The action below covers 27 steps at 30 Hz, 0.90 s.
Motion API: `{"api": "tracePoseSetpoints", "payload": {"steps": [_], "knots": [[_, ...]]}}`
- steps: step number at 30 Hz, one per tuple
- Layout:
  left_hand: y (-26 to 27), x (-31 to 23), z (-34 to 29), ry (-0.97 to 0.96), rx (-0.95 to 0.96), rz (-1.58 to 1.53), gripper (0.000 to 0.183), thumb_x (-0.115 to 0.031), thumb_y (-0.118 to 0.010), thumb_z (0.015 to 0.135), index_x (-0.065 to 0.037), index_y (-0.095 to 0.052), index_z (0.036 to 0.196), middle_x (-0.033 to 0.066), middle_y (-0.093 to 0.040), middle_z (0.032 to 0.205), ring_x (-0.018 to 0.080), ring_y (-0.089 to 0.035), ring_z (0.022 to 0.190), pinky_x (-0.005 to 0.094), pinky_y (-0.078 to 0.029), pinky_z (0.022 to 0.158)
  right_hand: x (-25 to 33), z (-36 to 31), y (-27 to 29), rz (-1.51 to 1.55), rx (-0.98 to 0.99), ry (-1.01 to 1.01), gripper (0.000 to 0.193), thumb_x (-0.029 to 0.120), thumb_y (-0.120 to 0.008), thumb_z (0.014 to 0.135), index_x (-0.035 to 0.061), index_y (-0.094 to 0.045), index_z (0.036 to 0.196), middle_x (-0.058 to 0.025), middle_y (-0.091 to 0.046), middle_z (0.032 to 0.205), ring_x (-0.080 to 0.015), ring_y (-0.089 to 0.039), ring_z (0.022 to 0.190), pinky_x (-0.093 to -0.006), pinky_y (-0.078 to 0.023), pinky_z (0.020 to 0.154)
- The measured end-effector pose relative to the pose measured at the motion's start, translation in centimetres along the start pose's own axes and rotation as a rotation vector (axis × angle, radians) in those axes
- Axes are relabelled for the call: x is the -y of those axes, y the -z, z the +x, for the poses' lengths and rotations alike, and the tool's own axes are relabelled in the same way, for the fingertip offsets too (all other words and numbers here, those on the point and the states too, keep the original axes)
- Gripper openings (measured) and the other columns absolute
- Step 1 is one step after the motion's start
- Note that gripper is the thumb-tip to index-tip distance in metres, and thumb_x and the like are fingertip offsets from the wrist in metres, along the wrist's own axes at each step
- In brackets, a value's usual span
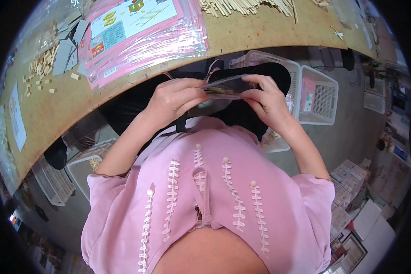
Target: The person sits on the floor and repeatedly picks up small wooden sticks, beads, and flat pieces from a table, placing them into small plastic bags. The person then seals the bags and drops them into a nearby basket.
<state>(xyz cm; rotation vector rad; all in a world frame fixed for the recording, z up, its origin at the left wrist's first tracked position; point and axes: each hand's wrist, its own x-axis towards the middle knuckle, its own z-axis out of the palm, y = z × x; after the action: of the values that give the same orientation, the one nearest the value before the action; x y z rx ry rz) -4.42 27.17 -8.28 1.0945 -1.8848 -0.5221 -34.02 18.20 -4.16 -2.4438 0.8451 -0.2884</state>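
Over my lap, just off the table's front edge, I hold a clear plastic bag stretched between both hands. My left hand is closed on its left end, fingers and thumb pinching the edge. At the right end my right hand pinches the bag between thumb and fingers. Some thin yellowish pieces show inside, too blurred to name. A stack of pink printed sheets in clear bags lies on the table to the left of my hands.
On the worktable are thin wooden sticks, small wooden blocks and grey flat pieces. White plastic baskets stand on the floor at right, one holding pink packets. Another white basket is at lower left.
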Motion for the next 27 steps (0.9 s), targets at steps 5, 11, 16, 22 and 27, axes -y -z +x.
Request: {"api": "tracePoseSetpoints", "payload": {"steps": [5, 11, 16, 22, 27], "knots": [[2.2, -2.9, -0.4, 0.258, -0.159, -0.116, 0.012, -0.002, -0.075, 0.091, -0.002, -0.079, 0.103, 0.0118, -0.077, 0.091, 0.0201, -0.075, 0.077, 0.029, -0.058, 0.07, 3.8, 0.7, 3.2, 0.063, -0.27, 0.108, 0.026, -0.007, -0.082, 0.078, 0.0081, -0.08, 0.098, -0.0133, -0.065, 0.139, -0.0312, -0.062, 0.126, -0.0347, -0.056, 0.088], [2.4, -4.6, -0.9, 0.383, -0.386, -0.418, 0.017, 0.001, -0.072, 0.098, 0.002, -0.073, 0.114, 0.0074, -0.077, 0.106, 0.0108, -0.071, 0.09, 0.024, -0.055, 0.079, 4.9, 0.0, 3.7, 0.928, -0.276, -0.361, 0.023, -0.003, -0.066, 0.101, -0.0029, -0.068, 0.123, -0.009, -0.075, 0.109, -0.017, -0.072, 0.103, -0.0276, -0.056, 0.094], [1.7, -3.8, -1.5, 0.412, -0.462, -0.632, 0.021, 0.0, -0.068, 0.101, 0.002, -0.067, 0.122, 0.0078, -0.073, 0.114, 0.0112, -0.071, 0.096, 0.0238, -0.054, 0.085, 3.3, 0.3, 1.7, 1.084, -0.188, -0.42, 0.017, -0.004, -0.067, 0.1, -0.0012, -0.07, 0.117, -0.008, -0.074, 0.11, -0.0153, -0.072, 0.104, -0.0279, -0.057, 0.095], [1.7, -4.2, -1.4, 0.452, -0.51, -0.827, 0.018, -0.002, -0.066, 0.103, 0.001, -0.066, 0.12, 0.009, -0.072, 0.111, 0.0153, -0.073, 0.094, 0.0287, -0.06, 0.085, 1.9, 0.4, -1.0, 1.249, -0.198, -0.339, 0.013, -0.002, -0.067, 0.101, -0.0007, -0.069, 0.113, -0.0076, -0.076, 0.106, -0.0142, -0.073, 0.1, -0.0283, -0.057, 0.094], [1.5, -4.2, -1.6, 0.452, -0.605, -0.86, 0.017, -0.004, -0.068, 0.102, 0.001, -0.066, 0.118, 0.0084, -0.071, 0.109, 0.0154, -0.073, 0.092, 0.0279, -0.06, 0.082, 1.7, 0.4, -1.5, 1.358, -0.218, -0.31, 0.011, 0.0, -0.068, 0.101, -0.0006, -0.069, 0.113, -0.0084, -0.077, 0.102, -0.0143, -0.073, 0.096, -0.0289, -0.058, 0.092]]}}
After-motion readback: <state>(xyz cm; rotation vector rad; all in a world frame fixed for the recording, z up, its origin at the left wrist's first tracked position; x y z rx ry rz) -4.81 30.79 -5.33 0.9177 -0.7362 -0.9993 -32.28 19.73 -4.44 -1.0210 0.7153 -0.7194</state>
